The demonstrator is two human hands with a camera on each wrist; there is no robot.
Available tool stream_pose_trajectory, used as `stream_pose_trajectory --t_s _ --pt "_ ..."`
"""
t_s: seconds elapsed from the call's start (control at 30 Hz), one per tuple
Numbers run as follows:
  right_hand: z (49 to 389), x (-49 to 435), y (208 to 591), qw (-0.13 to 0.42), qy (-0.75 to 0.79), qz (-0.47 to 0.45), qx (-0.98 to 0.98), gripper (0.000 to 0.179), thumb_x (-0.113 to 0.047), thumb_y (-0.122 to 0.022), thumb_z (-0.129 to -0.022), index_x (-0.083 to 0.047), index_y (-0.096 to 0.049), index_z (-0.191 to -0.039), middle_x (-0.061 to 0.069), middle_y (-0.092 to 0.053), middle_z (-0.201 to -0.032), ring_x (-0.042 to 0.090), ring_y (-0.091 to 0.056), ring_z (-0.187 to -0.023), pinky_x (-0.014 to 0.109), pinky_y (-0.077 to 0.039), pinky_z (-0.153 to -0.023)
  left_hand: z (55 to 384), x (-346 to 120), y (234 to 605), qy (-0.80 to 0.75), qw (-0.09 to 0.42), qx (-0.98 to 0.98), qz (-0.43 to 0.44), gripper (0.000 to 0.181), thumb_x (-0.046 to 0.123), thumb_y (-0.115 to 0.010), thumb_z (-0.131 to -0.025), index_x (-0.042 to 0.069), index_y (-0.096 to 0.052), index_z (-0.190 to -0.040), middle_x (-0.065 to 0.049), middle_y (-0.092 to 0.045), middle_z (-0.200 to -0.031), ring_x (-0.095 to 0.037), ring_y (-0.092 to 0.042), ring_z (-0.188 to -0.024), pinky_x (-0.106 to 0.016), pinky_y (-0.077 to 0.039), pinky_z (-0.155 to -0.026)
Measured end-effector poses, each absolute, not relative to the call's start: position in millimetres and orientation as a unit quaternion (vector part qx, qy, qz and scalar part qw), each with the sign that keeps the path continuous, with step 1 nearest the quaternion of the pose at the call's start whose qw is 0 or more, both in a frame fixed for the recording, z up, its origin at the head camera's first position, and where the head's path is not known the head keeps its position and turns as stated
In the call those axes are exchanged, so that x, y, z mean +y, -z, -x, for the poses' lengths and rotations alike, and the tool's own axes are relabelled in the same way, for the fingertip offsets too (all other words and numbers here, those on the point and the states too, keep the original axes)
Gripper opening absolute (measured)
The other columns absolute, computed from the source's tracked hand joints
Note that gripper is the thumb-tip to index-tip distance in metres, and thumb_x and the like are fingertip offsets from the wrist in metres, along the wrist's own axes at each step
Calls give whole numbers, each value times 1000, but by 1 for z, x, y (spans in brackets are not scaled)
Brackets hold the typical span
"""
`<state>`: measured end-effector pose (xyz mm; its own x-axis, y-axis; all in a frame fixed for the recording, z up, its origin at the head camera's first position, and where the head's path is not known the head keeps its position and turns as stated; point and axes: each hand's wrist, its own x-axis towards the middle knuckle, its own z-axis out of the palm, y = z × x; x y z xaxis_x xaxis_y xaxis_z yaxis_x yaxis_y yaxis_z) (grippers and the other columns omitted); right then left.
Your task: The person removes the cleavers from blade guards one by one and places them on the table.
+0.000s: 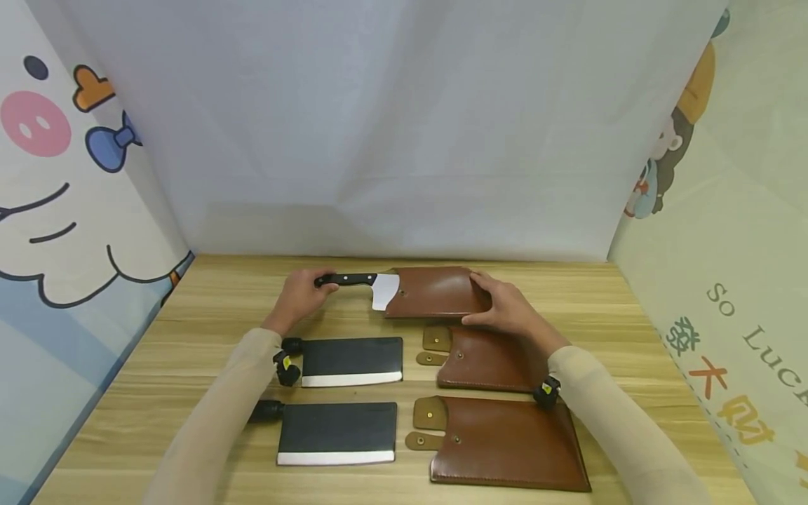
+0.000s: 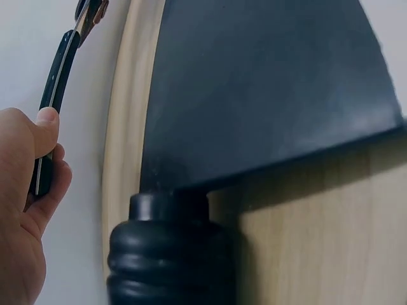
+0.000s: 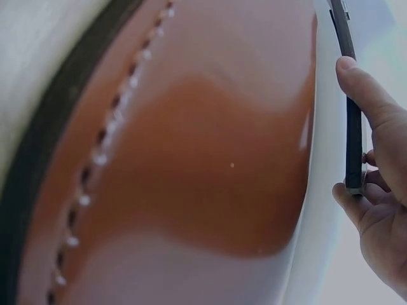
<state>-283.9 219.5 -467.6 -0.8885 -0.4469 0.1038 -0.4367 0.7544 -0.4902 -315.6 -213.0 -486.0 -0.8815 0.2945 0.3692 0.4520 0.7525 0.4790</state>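
At the back of the table, my left hand (image 1: pixel 301 296) grips the black riveted handle (image 1: pixel 356 279) of a cleaver. Only the bright rear of its blade (image 1: pixel 384 290) shows; the remainder is hidden inside a brown leather sheath (image 1: pixel 435 291). My right hand (image 1: pixel 510 308) holds that sheath by its far right end, thumb and fingers on opposite sides. In the left wrist view, the thumb and fingers wrap the cleaver handle (image 2: pixel 57 76). The right wrist view shows the sheath (image 3: pixel 353 121) edge-on between thumb and fingers.
Two dark-bladed cleavers, a middle one (image 1: pixel 352 359) and a front one (image 1: pixel 337 431), lie under and beside my left arm. To their right lie two brown sheaths, a middle one (image 1: pixel 486 358) and a front one (image 1: pixel 505 442), with straps pointing left. A pale curtain (image 1: pixel 404 140) hangs behind the table.
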Motion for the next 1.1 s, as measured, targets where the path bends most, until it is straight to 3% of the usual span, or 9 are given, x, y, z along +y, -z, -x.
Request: stream_pose_trajectory --t_s 0.13,0.33,0.47,0.7,0.77,0.9,1.1 --pt "284 221 466 10 258 231 938 100 -42 -87 -82 1 -36 -157 27 -35 -160 45 -36 -146 58 -35 -114 315 -217 483 282 133 -929 198 36 19 -73 -96 -3 -71 -124 -18 -73 -83 -13 -25 -48 -38 -38 -63" --pt "282 225 463 12 258 225 939 101 -42 -87 -82 1 -36 -157 27 -36 -159 45 -37 -145 58 -35 -114 314 -222 482 273 129 -934 192 38 22 -72 -98 -2 -70 -127 -15 -70 -75 -11 -24 -46 -39 -41 -66" --pt "280 227 461 8 260 223 940 101 -42 -88 -81 1 -35 -157 27 -37 -159 45 -38 -145 58 -35 -114 311 -225 479 277 127 -933 190 38 22 -72 -98 -2 -70 -127 -14 -70 -77 -10 -25 -44 -38 -40 -64" --pt "279 233 461 1 257 228 939 102 -43 -87 -81 1 -35 -157 28 -35 -159 46 -38 -144 59 -36 -113 309 -236 476 280 132 -932 190 37 21 -72 -98 -3 -70 -126 -21 -75 -99 -7 -26 -42 -39 -41 -66" --pt "278 235 462 -1 257 227 939 102 -43 -87 -81 1 -36 -157 28 -36 -159 46 -39 -143 59 -37 -112 308 -238 476 278 133 -932 189 37 21 -72 -98 -3 -70 -126 -20 -75 -95 -8 -26 -43 -38 -40 -65" --pt "278 238 462 -2 257 221 941 102 -43 -87 -81 0 -36 -157 26 -36 -159 45 -40 -143 59 -37 -112 306 -244 474 283 133 -931 187 36 20 -72 -98 -3 -70 -126 -19 -75 -91 -10 -30 -42 -36 -38 -60" --pt "275 241 459 -4 256 223 940 102 -42 -87 -81 0 -35 -157 27 -36 -159 46 -40 -143 59 -37 -112 301 -251 472 286 137 -929 192 36 19 -71 -98 -5 -69 -126 -25 -74 -108 -12 -39 -43 -38 -42 -63"
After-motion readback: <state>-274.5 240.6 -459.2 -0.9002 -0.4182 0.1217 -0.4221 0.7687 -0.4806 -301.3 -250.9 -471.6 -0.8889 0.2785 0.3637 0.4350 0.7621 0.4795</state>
